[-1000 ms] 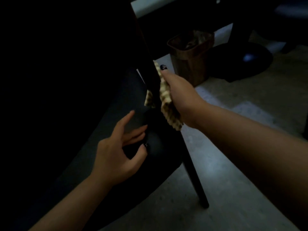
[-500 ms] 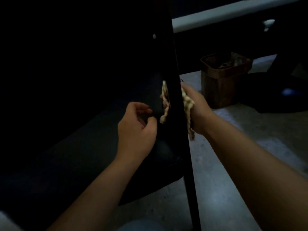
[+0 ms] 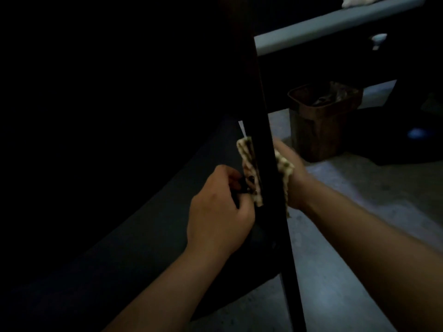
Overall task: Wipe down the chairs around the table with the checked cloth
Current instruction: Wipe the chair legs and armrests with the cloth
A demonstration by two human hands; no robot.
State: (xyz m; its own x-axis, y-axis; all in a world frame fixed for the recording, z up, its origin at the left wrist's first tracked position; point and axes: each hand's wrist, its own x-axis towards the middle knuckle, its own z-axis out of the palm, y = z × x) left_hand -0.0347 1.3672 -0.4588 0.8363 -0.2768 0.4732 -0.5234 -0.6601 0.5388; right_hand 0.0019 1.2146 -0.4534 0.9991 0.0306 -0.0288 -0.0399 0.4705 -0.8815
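Checked cloth (image 3: 248, 164): was wrapped round the dark upright post of the chair, one end showing on the seat side of the post and the other end on the far side, so the post sat inside the fold.
Chair post (image 3: 268, 178): stood nearly upright, leaning slightly, running from the top of the view down to the floor; the dark seat (image 3: 153, 226) spread away to its left.
Left hand (image 3: 219, 209): had its fingers curled in, pinching the near end of the cloth against the post's seat side.
Right hand (image 3: 291, 173): was behind the post and held the other end of the cloth; its fingers were mostly hidden by the post and the cloth, though the cloth lay draped over the palm side and looked gripped.
Step in hand: judged to be wiping the post by drawing the wrapped cloth along it.
How to do it well: both ends should be kept taut so the cloth hugs all faces of the post, and the two hands moved together up and down its length; if one end went slack the cloth would slip off that side.
Light: was very dim, so dirt on the dark wood could not be seen.
Surroundings: a brown waste bin (image 3: 321, 121) stood on the pale floor (image 3: 359, 212) beyond the post, under the light table edge (image 3: 335, 27).
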